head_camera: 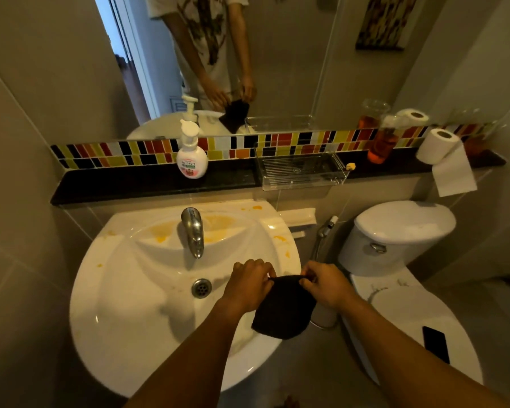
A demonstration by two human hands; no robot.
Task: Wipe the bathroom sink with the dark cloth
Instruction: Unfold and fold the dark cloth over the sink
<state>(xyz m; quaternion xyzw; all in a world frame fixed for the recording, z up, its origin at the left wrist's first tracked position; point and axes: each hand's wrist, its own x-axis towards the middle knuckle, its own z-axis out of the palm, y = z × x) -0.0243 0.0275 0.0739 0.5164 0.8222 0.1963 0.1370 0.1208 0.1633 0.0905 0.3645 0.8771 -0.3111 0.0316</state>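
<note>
The left hand [249,285] and right hand [326,285] each pinch a top corner of the dark cloth [283,312], which hangs over the right rim of the sink [124,290]. The cloth appears soft and light; bunch it for firm wiping. Beyond, yellow stains [159,232] surround the faucet [193,234].

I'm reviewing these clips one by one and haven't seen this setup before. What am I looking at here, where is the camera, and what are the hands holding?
There is no machine here: a person wears one camera on the head, looking down at their own arms. The left hand and right hand pinch the top edge of a dark cloth, which hangs over the right rim of a white sink. Yellow-orange stains mark the basin behind the tap. On the ledge above stand a soap pump bottle, a clear tray and a toilet roll. A toilet stands at right.
</note>
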